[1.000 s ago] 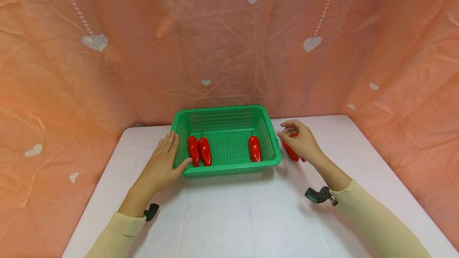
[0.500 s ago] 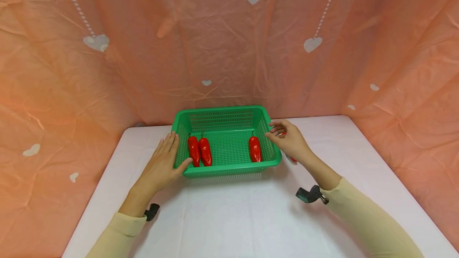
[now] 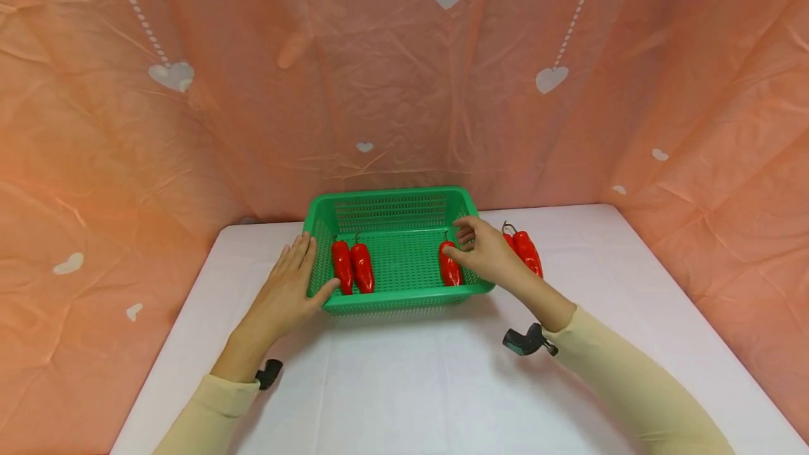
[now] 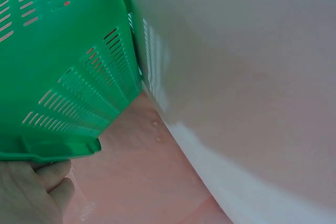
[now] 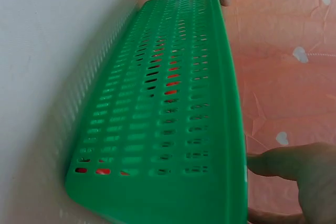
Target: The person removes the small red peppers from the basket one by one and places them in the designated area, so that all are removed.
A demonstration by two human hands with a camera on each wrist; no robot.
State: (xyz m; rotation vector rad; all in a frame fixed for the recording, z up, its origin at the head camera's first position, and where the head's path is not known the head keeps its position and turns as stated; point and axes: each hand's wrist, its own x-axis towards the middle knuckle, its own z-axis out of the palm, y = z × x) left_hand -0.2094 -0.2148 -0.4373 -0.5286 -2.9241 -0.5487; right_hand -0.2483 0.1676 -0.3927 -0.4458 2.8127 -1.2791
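Observation:
A green plastic basket (image 3: 404,298) stands at the back of the table. My left hand (image 3: 287,293) rests on its left rim, fingers straight and thumb over the front corner. Two red peppers (image 3: 363,269) lie side by side in the basket's left part. Another red pepper (image 3: 451,274) is at its right end, partly covered by my right hand (image 3: 489,253). That hand reaches over the right rim with loosely bent fingers, thumb and fingertips apart, nothing between them. In the right wrist view, my right thumb (image 5: 275,162) shows right at the basket rim.
More red peppers (image 3: 529,255) lie on the white table (image 3: 392,385), right of the basket and partly behind my right wrist. An orange curtain (image 3: 392,90) with pale hearts hangs behind the table and along both sides. Dark wrist cameras (image 3: 527,340) jut from my sleeves.
My right hand has moved left from above the peppers on the table to over the basket's right end, uncovering those peppers. The left hand has stayed on the rim.

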